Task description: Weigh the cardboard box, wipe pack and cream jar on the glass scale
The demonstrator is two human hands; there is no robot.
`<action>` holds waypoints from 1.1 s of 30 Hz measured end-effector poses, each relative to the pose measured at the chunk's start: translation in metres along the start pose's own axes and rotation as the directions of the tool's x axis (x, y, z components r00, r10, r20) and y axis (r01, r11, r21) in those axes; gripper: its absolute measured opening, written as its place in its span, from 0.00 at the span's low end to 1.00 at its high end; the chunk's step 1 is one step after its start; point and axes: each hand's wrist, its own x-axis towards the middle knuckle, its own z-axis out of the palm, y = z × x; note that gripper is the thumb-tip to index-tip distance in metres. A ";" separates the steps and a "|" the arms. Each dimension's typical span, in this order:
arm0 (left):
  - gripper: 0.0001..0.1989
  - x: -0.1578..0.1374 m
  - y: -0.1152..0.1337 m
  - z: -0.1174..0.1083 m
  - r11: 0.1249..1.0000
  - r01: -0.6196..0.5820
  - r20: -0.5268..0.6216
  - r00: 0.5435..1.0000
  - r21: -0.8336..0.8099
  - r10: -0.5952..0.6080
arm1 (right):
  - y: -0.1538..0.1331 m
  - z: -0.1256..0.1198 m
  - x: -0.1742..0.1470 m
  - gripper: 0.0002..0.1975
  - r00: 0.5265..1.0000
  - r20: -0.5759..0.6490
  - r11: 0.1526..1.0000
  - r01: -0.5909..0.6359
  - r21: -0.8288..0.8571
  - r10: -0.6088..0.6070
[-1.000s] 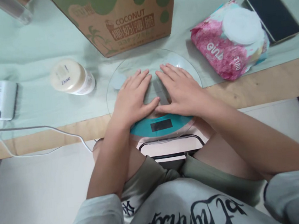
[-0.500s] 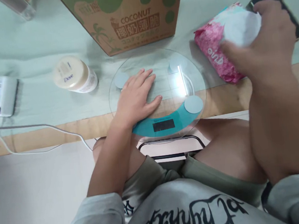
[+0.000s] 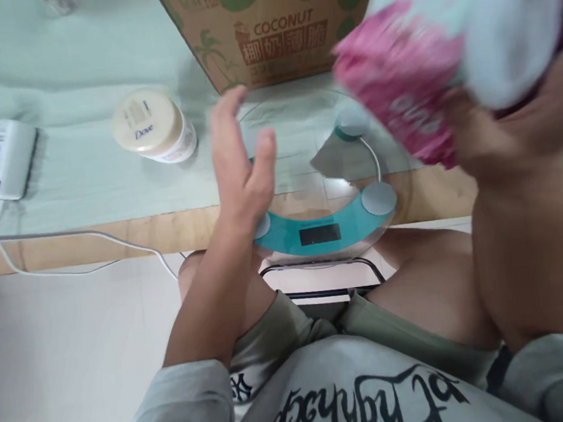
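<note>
A pink and white pack of wipes [image 3: 402,71] with a round white lid is lifted at the upper right, gripped by my right hand [image 3: 518,119], blurred by motion. My left hand [image 3: 244,164] is raised over the left side of a round glass scale [image 3: 326,231], fingers up and thumb apart, holding nothing. The scale has a teal band with a dark display and lies at the table's front edge, its near rim overhanging. Part of its far right side is hidden behind the pack.
A brown coconut carton [image 3: 277,33] stands behind the scale. To the left are a cream Dove jar [image 3: 152,127] and a white power bank [image 3: 4,159] with a white cable [image 3: 78,237] trailing over the wooden table edge [image 3: 187,227].
My right hand has lifted the pack of wipes off the table, bringing it closer to the camera. My left hand has risen from the glass where it lay flat. The view has shifted slightly.
</note>
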 end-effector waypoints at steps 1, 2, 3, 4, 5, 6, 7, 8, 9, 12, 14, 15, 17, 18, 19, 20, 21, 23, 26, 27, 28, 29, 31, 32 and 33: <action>0.27 0.000 -0.005 0.000 0.998 -0.053 -0.138 0.989 -0.045 0.046 | -0.010 0.007 -0.004 0.37 0.985 0.054 0.986 0.159 0.047 -0.162; 0.27 0.001 -0.009 -0.001 0.992 -0.102 -0.228 0.970 -0.070 0.083 | -0.021 0.014 -0.008 0.32 0.946 0.130 0.954 0.288 0.087 -0.297; 0.29 0.001 -0.011 -0.001 0.986 -0.145 -0.271 0.955 -0.082 0.118 | -0.032 0.020 -0.011 0.28 0.900 0.222 0.927 0.360 0.109 -0.375; 0.31 0.002 -0.011 -0.002 0.979 -0.184 -0.283 0.947 -0.085 0.154 | -0.041 0.026 -0.014 0.26 0.860 0.335 0.923 0.370 0.109 -0.385; 0.32 0.002 -0.008 -0.003 0.973 -0.212 -0.272 0.945 -0.088 0.181 | -0.048 0.030 -0.015 0.27 0.831 0.423 0.930 0.355 0.097 -0.361; 0.32 0.003 -0.004 -0.004 0.971 -0.222 -0.218 0.956 -0.091 0.199 | -0.052 0.033 -0.015 0.28 0.818 0.472 0.942 0.322 0.099 -0.329; 0.30 0.003 0.002 -0.006 0.971 -0.217 -0.120 0.971 -0.098 0.205 | -0.054 0.036 -0.015 0.31 0.828 0.478 0.956 0.268 0.123 -0.293; 0.28 0.004 0.008 -0.007 0.975 -0.195 0.005 0.980 -0.108 0.197 | -0.052 0.038 -0.015 0.34 0.859 0.456 0.972 0.181 0.153 -0.232; 0.27 0.004 0.014 -0.008 0.982 -0.151 0.137 0.977 -0.114 0.166 | -0.049 0.040 -0.014 0.36 0.892 0.427 0.980 0.076 0.182 -0.149; 0.33 0.005 0.026 -0.008 0.997 -0.016 0.377 0.925 -0.078 0.044 | -0.033 0.050 -0.015 0.31 0.914 0.397 0.967 -0.174 0.186 0.088; 0.38 0.006 0.027 -0.007 0.999 0.023 0.400 0.916 -0.027 -0.011 | -0.026 0.057 -0.017 0.31 0.887 0.441 0.967 -0.217 0.132 0.139; 0.40 0.006 0.026 -0.007 1.000 0.030 0.406 0.914 -0.008 -0.025 | -0.025 0.059 -0.018 0.32 0.881 0.451 0.967 -0.222 0.126 0.143; 0.41 0.007 0.024 -0.006 0.999 0.045 0.412 0.910 0.011 -0.045 | -0.025 0.060 -0.019 0.31 0.873 0.461 0.967 -0.229 0.108 0.156; 0.42 0.008 0.024 -0.006 0.999 0.051 0.412 0.910 0.014 -0.052 | -0.027 0.058 -0.018 0.31 0.876 0.458 0.972 -0.217 0.092 0.152; 0.42 0.008 0.024 -0.006 0.998 0.056 0.413 0.909 0.016 -0.058 | -0.030 0.054 -0.017 0.30 0.887 0.443 0.981 -0.181 0.073 0.131; 0.42 0.008 0.025 -0.006 0.998 0.061 0.418 0.906 0.022 -0.065 | -0.033 0.050 -0.016 0.31 0.902 0.424 0.992 -0.118 0.052 0.085; 0.43 0.009 0.026 -0.007 0.997 0.065 0.428 0.901 0.031 -0.072 | -0.037 0.045 -0.014 0.31 0.916 0.401 0.999 -0.032 0.035 0.015; 0.44 0.008 0.026 -0.008 0.997 0.065 0.436 0.896 0.052 -0.081 | -0.048 0.035 -0.012 0.33 0.909 0.394 0.990 0.140 0.017 -0.136; 0.37 0.004 0.019 -0.006 0.999 0.033 0.284 0.958 0.007 -0.034 | -0.065 0.029 -0.012 0.35 0.821 0.534 0.967 0.254 -0.022 -0.203; 0.35 0.003 0.014 -0.005 0.999 -0.007 0.176 0.984 -0.033 0.012 | -0.070 0.030 -0.013 0.34 0.795 0.582 0.967 0.248 -0.056 -0.170; 0.32 0.001 0.008 -0.004 0.997 -0.047 0.061 0.997 -0.066 0.051 | -0.074 0.031 -0.015 0.33 0.774 0.621 0.969 0.230 -0.095 -0.123; 0.30 0.001 0.002 -0.003 0.993 -0.079 -0.039 0.996 -0.087 0.076 | -0.077 0.032 -0.016 0.32 0.765 0.640 0.971 0.204 -0.127 -0.077; 0.27 0.001 -0.007 -0.002 0.991 -0.105 -0.155 0.984 -0.084 0.091 | -0.079 0.032 -0.017 0.33 0.778 0.627 0.976 0.154 -0.151 -0.026; 0.25 0.002 -0.011 -0.003 0.993 -0.092 -0.183 0.980 -0.074 0.077 | -0.078 0.030 -0.017 0.33 0.801 0.598 0.980 0.146 -0.135 -0.037; 0.24 0.003 -0.013 -0.003 0.994 -0.087 -0.213 0.975 -0.071 0.070 | -0.076 0.028 -0.017 0.32 0.835 0.547 0.984 0.142 -0.107 -0.061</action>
